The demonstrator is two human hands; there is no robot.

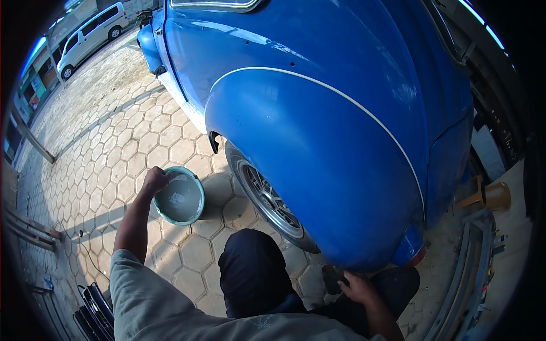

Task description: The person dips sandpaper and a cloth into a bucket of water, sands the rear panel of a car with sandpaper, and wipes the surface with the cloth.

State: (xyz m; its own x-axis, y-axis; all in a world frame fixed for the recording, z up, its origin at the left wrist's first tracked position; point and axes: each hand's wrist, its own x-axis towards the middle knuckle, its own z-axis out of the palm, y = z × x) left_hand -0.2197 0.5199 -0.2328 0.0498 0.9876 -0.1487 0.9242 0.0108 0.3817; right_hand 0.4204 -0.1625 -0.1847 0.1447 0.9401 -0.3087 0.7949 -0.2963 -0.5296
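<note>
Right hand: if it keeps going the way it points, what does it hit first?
Probably the dark pad right at the fingertips of the right hand, which may already touch it; just beyond lies the lower edge of the blue fender. Depth is unclear.

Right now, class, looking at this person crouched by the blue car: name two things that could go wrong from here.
1. The left hand grips only the rim of the teal basin of cloudy water; a one-sided hold could tip it and spill onto the paving.
2. The right hand presses a dark pad under the blue fender, out of direct sight, so grit might scratch the paint, or knuckles could scrape the edge.
</note>
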